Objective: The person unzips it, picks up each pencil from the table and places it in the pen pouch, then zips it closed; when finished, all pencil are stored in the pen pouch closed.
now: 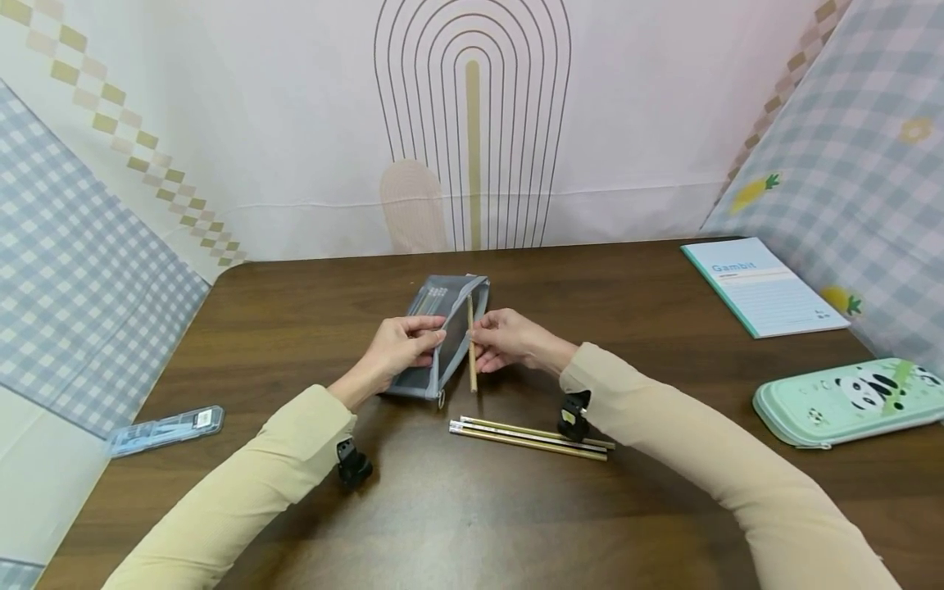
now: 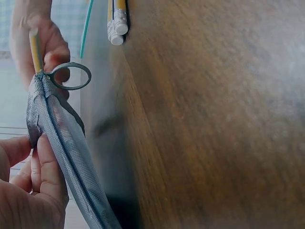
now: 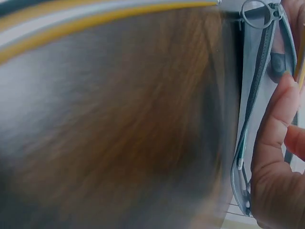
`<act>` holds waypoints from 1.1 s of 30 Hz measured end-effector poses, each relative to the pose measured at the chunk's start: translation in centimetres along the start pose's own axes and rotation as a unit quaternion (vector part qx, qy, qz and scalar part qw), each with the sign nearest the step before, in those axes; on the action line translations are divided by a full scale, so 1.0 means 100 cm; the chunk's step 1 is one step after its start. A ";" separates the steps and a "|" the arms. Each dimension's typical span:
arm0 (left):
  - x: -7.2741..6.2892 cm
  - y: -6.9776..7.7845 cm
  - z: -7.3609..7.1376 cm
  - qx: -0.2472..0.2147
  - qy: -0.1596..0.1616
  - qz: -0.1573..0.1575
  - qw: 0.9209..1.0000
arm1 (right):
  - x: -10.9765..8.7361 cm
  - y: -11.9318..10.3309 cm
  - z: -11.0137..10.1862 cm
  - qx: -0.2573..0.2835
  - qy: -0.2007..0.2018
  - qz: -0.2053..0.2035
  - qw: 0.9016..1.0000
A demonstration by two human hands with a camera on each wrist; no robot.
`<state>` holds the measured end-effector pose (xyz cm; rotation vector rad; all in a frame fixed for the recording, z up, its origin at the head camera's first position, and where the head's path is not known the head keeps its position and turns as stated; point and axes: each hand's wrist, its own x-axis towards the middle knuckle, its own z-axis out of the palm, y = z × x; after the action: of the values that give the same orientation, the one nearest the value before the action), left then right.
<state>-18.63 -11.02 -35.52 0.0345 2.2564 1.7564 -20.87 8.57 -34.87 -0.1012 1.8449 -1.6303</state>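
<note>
A grey mesh zip pouch (image 1: 413,381) lies tilted on the table with its mouth spread. My left hand (image 1: 398,348) pinches the near edge of that mouth between thumb and fingers. A yellow pencil (image 1: 473,373) is pinched in my right hand (image 1: 509,340), its far part overlapping the pouch opening. The zip's ring pull (image 2: 71,76) hangs at the pouch corner in the left wrist view. Below the hands, several more pencils (image 1: 531,442) lie side by side on the table, their white eraser ends (image 2: 116,36) showing in the left wrist view.
A mint panda pencil case (image 1: 848,401) lies at the right, with a notebook (image 1: 767,287) behind it. At the left edge sits a flat blue clear case (image 1: 170,428). Patterned cloth (image 1: 295,123) hangs behind the brown table (image 1: 332,287).
</note>
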 end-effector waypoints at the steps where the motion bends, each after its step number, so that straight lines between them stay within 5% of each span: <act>1: 0.000 0.000 0.000 0.002 -0.001 0.001 1.000 | 0.002 -0.001 0.002 0.005 0.004 0.002 1.000; 9: 0.000 0.001 -0.001 0.001 -0.001 -0.006 1.000 | 0.014 -0.007 0.007 0.037 0.017 0.018 0.999; 16: -0.001 0.001 0.001 -0.001 0.000 -0.009 1.000 | 0.003 -0.002 0.003 0.047 0.011 0.006 0.999; 24: -0.001 0.000 0.002 -0.004 0.000 -0.007 1.000 | -0.030 0.017 -0.018 -0.061 -0.022 -0.031 0.997; 33: 0.000 -0.002 0.002 0.004 -0.004 -0.014 1.000 | -0.060 0.046 -0.033 -0.189 -0.087 -0.040 0.977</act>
<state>-18.59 -10.85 -35.72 0.0121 2.2479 1.7295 -16.22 15.22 -36.52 -0.4736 2.0107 -1.2589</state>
